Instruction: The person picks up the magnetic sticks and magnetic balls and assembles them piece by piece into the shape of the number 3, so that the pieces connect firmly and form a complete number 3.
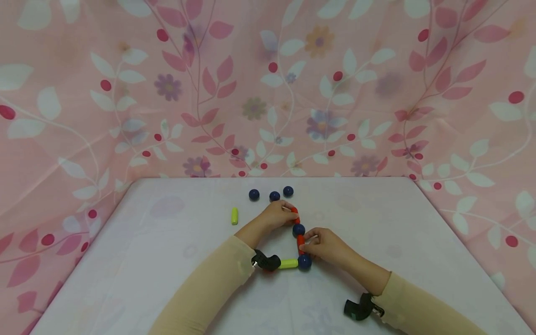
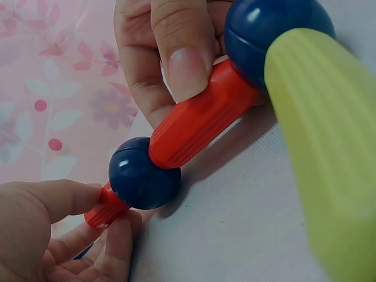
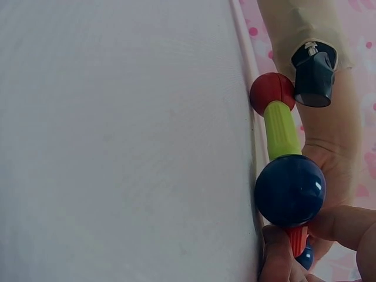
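A chain of magnetic-looking rods and balls lies on the table. My left hand [image 1: 278, 215] pinches the far red rod [image 2: 107, 207] between thumb and fingers, at a blue ball [image 2: 144, 173]. Nearer, my right hand [image 1: 328, 244] pinches a second red rod [image 2: 202, 120], which joins that ball to another blue ball [image 3: 289, 191]. From this nearer ball a yellow-green rod [image 1: 288, 264] runs left to a red ball [image 3: 272, 94]. In the head view the left wrist's camera mostly hides the red ball.
Three loose blue balls [image 1: 254, 195] sit toward the table's back, one partly behind the left hand. A loose yellow-green rod [image 1: 234, 216] lies left of the left hand. The white-covered table [image 1: 146, 260] backs onto a pink floral cloth [image 1: 259, 93].
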Demonstrator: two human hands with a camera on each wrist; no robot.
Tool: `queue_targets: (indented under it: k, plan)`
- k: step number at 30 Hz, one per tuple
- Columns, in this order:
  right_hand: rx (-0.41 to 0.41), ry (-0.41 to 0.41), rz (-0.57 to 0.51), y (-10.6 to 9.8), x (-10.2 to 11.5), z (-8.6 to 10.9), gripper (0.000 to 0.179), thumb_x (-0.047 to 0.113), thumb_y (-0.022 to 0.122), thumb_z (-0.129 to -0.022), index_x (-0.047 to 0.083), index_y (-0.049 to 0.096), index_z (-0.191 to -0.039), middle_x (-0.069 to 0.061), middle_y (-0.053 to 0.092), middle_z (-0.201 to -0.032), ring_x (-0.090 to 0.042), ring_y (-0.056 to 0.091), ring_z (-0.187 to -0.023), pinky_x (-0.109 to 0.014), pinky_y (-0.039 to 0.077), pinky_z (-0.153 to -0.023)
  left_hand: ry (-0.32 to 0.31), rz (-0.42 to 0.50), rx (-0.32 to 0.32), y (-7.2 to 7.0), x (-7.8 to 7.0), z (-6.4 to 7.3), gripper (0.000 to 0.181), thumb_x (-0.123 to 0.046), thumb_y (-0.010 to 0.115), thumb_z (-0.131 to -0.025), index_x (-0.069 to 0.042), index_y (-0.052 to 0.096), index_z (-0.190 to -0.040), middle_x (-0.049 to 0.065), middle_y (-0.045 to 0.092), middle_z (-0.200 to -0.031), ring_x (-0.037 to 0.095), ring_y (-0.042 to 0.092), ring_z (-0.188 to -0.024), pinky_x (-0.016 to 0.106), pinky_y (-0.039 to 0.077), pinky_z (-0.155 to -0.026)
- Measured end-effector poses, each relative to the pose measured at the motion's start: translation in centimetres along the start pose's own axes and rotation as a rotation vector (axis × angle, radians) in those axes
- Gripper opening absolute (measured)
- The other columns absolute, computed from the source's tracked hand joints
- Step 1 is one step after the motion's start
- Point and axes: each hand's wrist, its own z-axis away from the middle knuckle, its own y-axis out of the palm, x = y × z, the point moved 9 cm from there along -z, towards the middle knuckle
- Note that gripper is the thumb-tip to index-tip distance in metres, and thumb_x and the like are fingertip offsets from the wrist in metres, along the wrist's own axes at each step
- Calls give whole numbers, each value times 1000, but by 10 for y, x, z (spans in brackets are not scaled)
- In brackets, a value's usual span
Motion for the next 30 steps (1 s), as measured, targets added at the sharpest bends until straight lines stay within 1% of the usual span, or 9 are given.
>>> queue_targets:
  k: [6, 14, 21, 26, 30]
  plan:
    - [2, -5, -3, 0, 0, 0, 31, 15, 74, -90, -3, 61, -112, -3, 68, -73, -15, 60, -66, -30, 53, -63, -5, -24, 0, 0, -1, 0, 32, -14, 73, -92, 0, 62, -119, 9, 69, -98, 15, 68, -83, 30, 56, -81]
    - [-4, -1, -1, 0, -1, 0, 31, 15, 74, -90, -3, 61, -111, -3, 67, -73, -15, 60, -66, -30, 52, -63, 6, -60, 8, -1, -2, 2, 33, -17, 73, -93, -1, 63, -120, 7, 69, -97, 14, 67, -83, 29, 55, -80]
    - [-9, 6, -1, 0, -2, 0, 30, 15, 75, -90, -2, 62, -111, -3, 67, -73, -15, 59, -65, -30, 52, -63, 18, -80, 3, -2, -5, 5, 34, -17, 72, -93, -1, 63, -122, 8, 70, -98, 15, 67, -84, 29, 55, -80]
    - [-13, 13, 10, 0, -2, 0, 30, 16, 75, -91, -2, 62, -111, -3, 67, -73, -16, 59, -66, -30, 53, -63, 35, -101, -5, -6, -6, 7, 34, -17, 73, -93, -1, 64, -122, 9, 69, -98, 15, 67, -83, 28, 54, -77]
    - [-15, 17, 14, -1, -2, 1, 30, 16, 75, -90, -2, 62, -111, -3, 67, -73, -16, 60, -66, -30, 53, -63, 38, -125, 2, -11, -7, 9, 33, -20, 71, -94, -4, 64, -122, 8, 69, -98, 16, 67, -85, 29, 54, -79]
